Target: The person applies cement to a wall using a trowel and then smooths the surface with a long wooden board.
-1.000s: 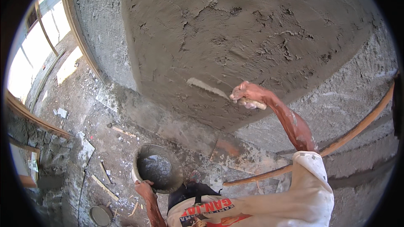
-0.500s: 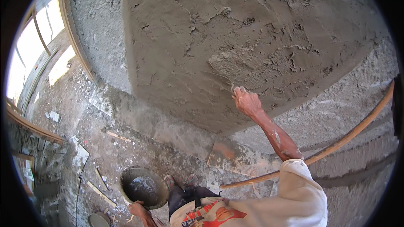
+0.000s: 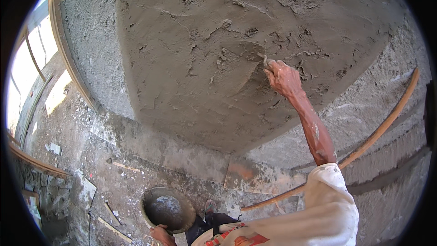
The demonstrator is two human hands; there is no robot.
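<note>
Wet grey mortar [image 3: 168,77] covers a wide patch of the wall, with rough ridges and hollows. My right hand [image 3: 284,78] is closed round the handle of a mortar-coated trowel [image 3: 264,58], up against this patch. The blade blends into the mortar, so its outline is hard to make out. Lower down, my left hand [image 3: 162,235] grips the rim of a round bucket [image 3: 191,209] beside my legs. Wet mortar [image 3: 167,207] lies inside the bucket. The left fingertips are partly hidden at the rim.
A long wooden pole [image 3: 387,125] leans across the right side, close to my right arm. Rough bare wall [image 3: 364,86] borders the wet patch. Wood strips [image 3: 114,230] and rubble litter the floor at left, near a wooden frame [image 3: 68,50].
My right hand and the trowel have moved up and to the right across the wall, smearing the mortar. My left hand stays on the bucket, and the view has shifted slightly.
</note>
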